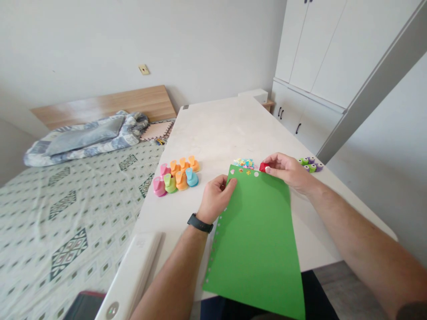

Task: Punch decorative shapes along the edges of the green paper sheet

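A large green sheet [256, 235] spans from the table top down past its near edge, with small holes along its left side and several shapes in its top edge. My left hand [216, 195] pinches the sheet's upper left edge between thumb and fingers. At the top right edge, my right hand [287, 170] is closed around a small red and white craft punch [263, 167], which sits against the sheet. Just beyond the sheet's top edge lies a pile of small pastel paper cut-outs [244, 163], partly hidden by it.
Several pink, orange, green and blue punches [176, 174] stand left on the white table [213, 129]. Green and purple punches [311, 164] sit beyond my right wrist. A long white device [133, 271] lies at the near left. A bed [83, 200] adjoins the table's left side.
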`<act>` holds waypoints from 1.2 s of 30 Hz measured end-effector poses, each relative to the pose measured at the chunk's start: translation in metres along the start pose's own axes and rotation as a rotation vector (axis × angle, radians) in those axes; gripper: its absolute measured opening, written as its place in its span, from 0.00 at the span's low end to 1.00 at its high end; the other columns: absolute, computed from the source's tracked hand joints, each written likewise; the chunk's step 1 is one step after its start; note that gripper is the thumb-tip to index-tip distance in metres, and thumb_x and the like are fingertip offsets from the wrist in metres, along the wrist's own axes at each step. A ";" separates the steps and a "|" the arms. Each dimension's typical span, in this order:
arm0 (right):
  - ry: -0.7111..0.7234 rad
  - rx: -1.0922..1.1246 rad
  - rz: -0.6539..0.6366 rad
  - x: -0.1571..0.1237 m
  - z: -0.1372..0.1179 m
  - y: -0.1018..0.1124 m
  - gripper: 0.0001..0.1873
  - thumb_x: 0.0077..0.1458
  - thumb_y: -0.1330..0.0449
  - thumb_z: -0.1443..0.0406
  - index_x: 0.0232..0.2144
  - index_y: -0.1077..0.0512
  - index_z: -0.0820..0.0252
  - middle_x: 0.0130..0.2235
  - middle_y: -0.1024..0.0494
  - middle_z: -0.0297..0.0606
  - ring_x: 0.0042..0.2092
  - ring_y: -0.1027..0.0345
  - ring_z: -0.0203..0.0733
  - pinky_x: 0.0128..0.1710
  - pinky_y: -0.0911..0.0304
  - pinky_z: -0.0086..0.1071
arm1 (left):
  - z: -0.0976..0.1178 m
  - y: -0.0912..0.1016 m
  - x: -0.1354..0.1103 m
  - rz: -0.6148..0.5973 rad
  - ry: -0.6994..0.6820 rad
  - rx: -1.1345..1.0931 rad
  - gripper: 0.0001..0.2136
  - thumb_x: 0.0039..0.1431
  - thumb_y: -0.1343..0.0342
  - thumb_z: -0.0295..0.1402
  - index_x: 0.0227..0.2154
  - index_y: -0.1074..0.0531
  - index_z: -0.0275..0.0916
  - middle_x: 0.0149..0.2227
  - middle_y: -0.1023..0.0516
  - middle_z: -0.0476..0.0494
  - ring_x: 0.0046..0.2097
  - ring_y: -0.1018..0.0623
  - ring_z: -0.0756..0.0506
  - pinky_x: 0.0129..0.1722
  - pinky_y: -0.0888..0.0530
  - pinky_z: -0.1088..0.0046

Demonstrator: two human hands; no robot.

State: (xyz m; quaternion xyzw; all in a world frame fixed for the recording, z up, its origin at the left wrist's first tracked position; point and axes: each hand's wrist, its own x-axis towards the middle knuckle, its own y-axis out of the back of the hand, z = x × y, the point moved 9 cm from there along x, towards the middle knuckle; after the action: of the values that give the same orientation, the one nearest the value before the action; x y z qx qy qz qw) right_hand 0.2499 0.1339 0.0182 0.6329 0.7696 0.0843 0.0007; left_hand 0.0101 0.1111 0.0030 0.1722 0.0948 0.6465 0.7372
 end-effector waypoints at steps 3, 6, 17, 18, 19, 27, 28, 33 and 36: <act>-0.011 0.025 0.001 0.000 0.002 -0.001 0.19 0.53 0.29 0.55 0.42 0.26 0.57 0.46 0.19 0.42 0.45 0.24 0.46 0.53 0.31 0.47 | 0.001 0.003 0.001 0.022 -0.027 0.047 0.18 0.63 0.44 0.49 0.29 0.29 0.37 0.23 0.40 0.53 0.26 0.41 0.52 0.25 0.44 0.76; -0.017 0.036 0.004 0.000 0.003 -0.001 0.18 0.52 0.29 0.55 0.42 0.26 0.57 0.45 0.19 0.41 0.46 0.24 0.45 0.53 0.31 0.46 | 0.002 0.006 0.002 0.036 -0.040 0.074 0.18 0.63 0.44 0.49 0.28 0.29 0.37 0.23 0.40 0.53 0.26 0.40 0.52 0.25 0.44 0.76; -0.014 0.059 -0.014 -0.001 0.004 -0.002 0.17 0.54 0.30 0.57 0.43 0.26 0.56 0.45 0.20 0.40 0.46 0.25 0.44 0.52 0.31 0.44 | -0.003 0.009 0.004 0.045 -0.024 0.071 0.18 0.63 0.44 0.48 0.28 0.29 0.37 0.23 0.40 0.53 0.26 0.41 0.52 0.25 0.44 0.76; -0.014 0.061 -0.014 -0.001 0.004 -0.002 0.17 0.54 0.30 0.57 0.43 0.26 0.56 0.45 0.20 0.40 0.46 0.25 0.44 0.52 0.31 0.44 | -0.003 0.009 0.004 0.044 -0.021 0.069 0.18 0.63 0.44 0.48 0.28 0.29 0.37 0.23 0.40 0.53 0.26 0.41 0.52 0.25 0.45 0.76; -0.015 0.062 -0.013 -0.001 0.004 -0.002 0.17 0.54 0.30 0.57 0.43 0.26 0.56 0.45 0.20 0.40 0.46 0.25 0.45 0.52 0.31 0.44 | -0.003 0.009 0.004 0.041 -0.016 0.070 0.18 0.63 0.44 0.48 0.28 0.29 0.37 0.23 0.40 0.53 0.26 0.41 0.52 0.25 0.45 0.76; -0.027 0.071 -0.005 -0.002 0.001 -0.001 0.18 0.54 0.30 0.56 0.42 0.26 0.56 0.46 0.19 0.41 0.45 0.25 0.45 0.51 0.31 0.44 | 0.000 0.008 0.002 0.028 0.009 0.075 0.18 0.63 0.44 0.47 0.27 0.30 0.37 0.23 0.41 0.53 0.26 0.41 0.52 0.25 0.45 0.75; -0.028 0.073 -0.004 -0.002 0.001 -0.001 0.18 0.54 0.29 0.56 0.42 0.26 0.56 0.46 0.19 0.41 0.45 0.25 0.45 0.51 0.31 0.44 | 0.000 0.008 0.002 0.027 0.009 0.074 0.18 0.63 0.44 0.47 0.27 0.30 0.37 0.23 0.41 0.53 0.26 0.42 0.52 0.25 0.45 0.75; -0.032 0.077 -0.005 -0.002 0.001 -0.002 0.18 0.54 0.30 0.56 0.43 0.26 0.57 0.45 0.19 0.41 0.46 0.25 0.44 0.51 0.31 0.42 | -0.005 0.006 0.003 0.021 0.011 0.062 0.18 0.63 0.44 0.48 0.28 0.29 0.37 0.23 0.41 0.53 0.27 0.41 0.52 0.25 0.45 0.76; -0.037 0.082 -0.019 -0.003 0.000 -0.004 0.17 0.55 0.30 0.57 0.43 0.26 0.58 0.45 0.20 0.40 0.46 0.25 0.43 0.51 0.32 0.41 | -0.007 0.006 0.004 0.017 0.012 0.059 0.18 0.63 0.45 0.48 0.28 0.30 0.37 0.23 0.42 0.53 0.27 0.41 0.52 0.25 0.45 0.76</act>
State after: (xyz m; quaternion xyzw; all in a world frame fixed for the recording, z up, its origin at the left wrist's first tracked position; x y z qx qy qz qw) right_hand 0.2465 0.1304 0.0177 0.6267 0.7781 0.0412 -0.0102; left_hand 0.0030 0.1163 -0.0010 0.1906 0.1166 0.6505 0.7259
